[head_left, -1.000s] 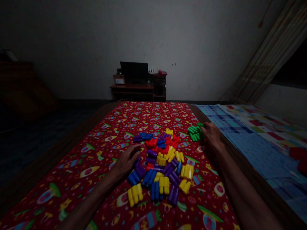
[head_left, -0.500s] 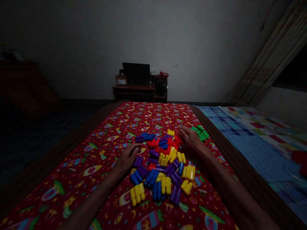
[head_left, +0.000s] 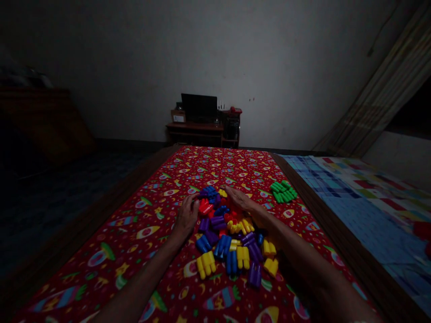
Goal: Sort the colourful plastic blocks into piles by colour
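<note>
A loose pile of plastic toy building blocks lies on the red patterned cloth (head_left: pixel 161 251). Among them are a yellow block (head_left: pixel 206 264), a blue block (head_left: pixel 222 246), a purple block (head_left: pixel 255 275) and a red block (head_left: pixel 205 207). At the pile's far left edge is my left hand (head_left: pixel 187 217), fingers slightly curled and apart, its fingertips by the purple and blue blocks. My right hand (head_left: pixel 239 199) lies along the far right side, fingers stretched out, hiding part of the red blocks. Neither hand grips a block.
Green blocks (head_left: pixel 283 192) sit in a separate group to the right on the cloth. Beyond the far end stands a desk (head_left: pixel 195 128) with a dark monitor (head_left: pixel 199 107). A bed with a blue checked cover (head_left: pixel 323 193) adjoins on the right.
My right hand has moved left, away from the green blocks, and my hands are closer together. The far part of the pile is more bunched up. The view has shifted a little.
</note>
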{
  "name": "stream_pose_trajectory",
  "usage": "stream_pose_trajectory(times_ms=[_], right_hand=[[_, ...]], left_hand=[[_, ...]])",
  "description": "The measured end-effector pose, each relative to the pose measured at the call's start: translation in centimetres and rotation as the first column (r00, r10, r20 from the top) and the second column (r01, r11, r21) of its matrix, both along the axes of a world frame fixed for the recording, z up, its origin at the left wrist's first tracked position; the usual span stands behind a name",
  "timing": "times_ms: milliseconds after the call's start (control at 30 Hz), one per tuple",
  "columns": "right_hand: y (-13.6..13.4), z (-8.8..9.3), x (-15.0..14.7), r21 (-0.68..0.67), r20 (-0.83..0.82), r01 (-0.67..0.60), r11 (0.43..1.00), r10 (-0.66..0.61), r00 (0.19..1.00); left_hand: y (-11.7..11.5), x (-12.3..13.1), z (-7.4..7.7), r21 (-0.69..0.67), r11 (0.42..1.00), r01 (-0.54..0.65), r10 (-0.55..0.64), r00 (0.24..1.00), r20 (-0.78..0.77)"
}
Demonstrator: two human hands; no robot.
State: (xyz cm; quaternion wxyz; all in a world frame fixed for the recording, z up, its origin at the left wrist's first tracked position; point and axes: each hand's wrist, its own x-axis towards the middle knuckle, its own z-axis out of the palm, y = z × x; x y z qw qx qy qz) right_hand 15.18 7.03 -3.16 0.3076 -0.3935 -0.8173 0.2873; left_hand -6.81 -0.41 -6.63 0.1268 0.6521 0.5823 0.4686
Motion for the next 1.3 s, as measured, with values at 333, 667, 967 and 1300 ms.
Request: stream_pose_trajectory(times_ms=[333,667,967,1300], right_hand=[[-13.0,-2.8,13.6,0.034,0.100,0.332,0.943,-0.334,0.937],[-13.4,-4.5,2.8,0.135,0.062,0.274,0.952,-0.284,0.957],[-10.8,-2.2,-3.8,0.105,-0.091,0.152,0.983,-0.142,0.986],[-2.2,0.0,1.5,0.216,0.216,0.175,0.961,-0.221,0.951]], left_hand=[[0.2,0.2,-0.4,0.030,0.999,0.018,-0.020,0.998,0.063],[0.1,0.5,-0.6,0.063,0.998,-0.030,0.025,0.997,0.077],[0.2,-0.6,0.2,-0.031,0.995,-0.099,0.103,0.983,0.153],[0.3,-0.9,0.1,-0.094,0.989,-0.117,0.130,0.980,0.148]])
